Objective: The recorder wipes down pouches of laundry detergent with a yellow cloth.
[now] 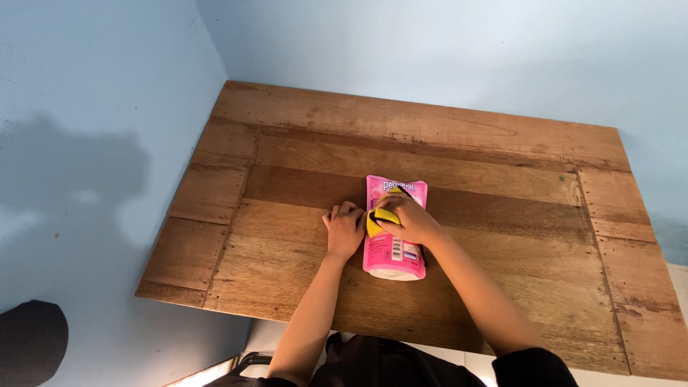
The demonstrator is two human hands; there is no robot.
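One pink pouch (393, 236) — maybe one sponge (382, 217).

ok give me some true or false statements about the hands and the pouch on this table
1. A pink pouch lies flat on the wooden table. True.
2. The right hand rests on top of the pouch with a yellow object under its fingers. True.
3. The left hand is raised in the air above the table. False: it lies on the tabletop just beside the pouch's left edge.
4. The pouch stands upright at the table's far edge. False: it lies flat near the middle.
5. The wall beside the table is light blue. True.
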